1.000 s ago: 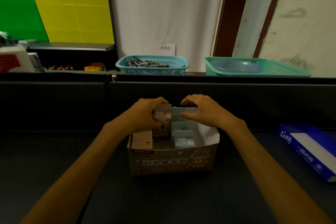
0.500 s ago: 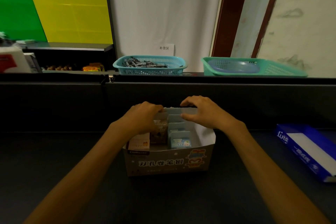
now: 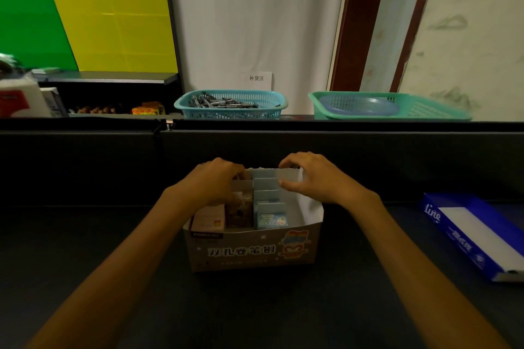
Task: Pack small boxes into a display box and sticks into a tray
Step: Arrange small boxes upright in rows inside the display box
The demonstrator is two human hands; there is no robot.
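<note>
- Step in hand, as judged: the packing of small boxes into the display box (image 3: 252, 249), which stands on the dark counter (image 3: 113, 235) directly before the person; the stick step does not appear to be begun.
- Left hand (image 3: 215, 184): over the rear left part of the display box, fingers curled down onto the top of a brown small box (image 3: 239, 208) standing in the middle row. Whether it pinches that box or only presses on it cannot be told, since the fingertips are hidden.
- Right hand (image 3: 314, 177): over the rear right part of the display box, thumb and fingers bent as a loose claw with a gap between them, holding nothing visible, close to the rear wall.
- Contents of the display box: a pale box (image 3: 208, 218) at the front left, the brown small box beside it, and a row of light blue boxes (image 3: 270, 217) running toward the rear. The right side of the display box shows bare white wall.
- Beyond the display box, on the ledge: a blue basket (image 3: 231, 112) of grey sticks (image 3: 218, 102), and a green basket (image 3: 425, 110) to its right.
- To the right of the display box: a blue tray (image 3: 479, 238) with a white inside, well apart, holding no sticks.
- Next move, as judged: seating the brown box level with its neighbours, then filling the bare right side; this calls for upright boxes kept snug in their rows.
</note>
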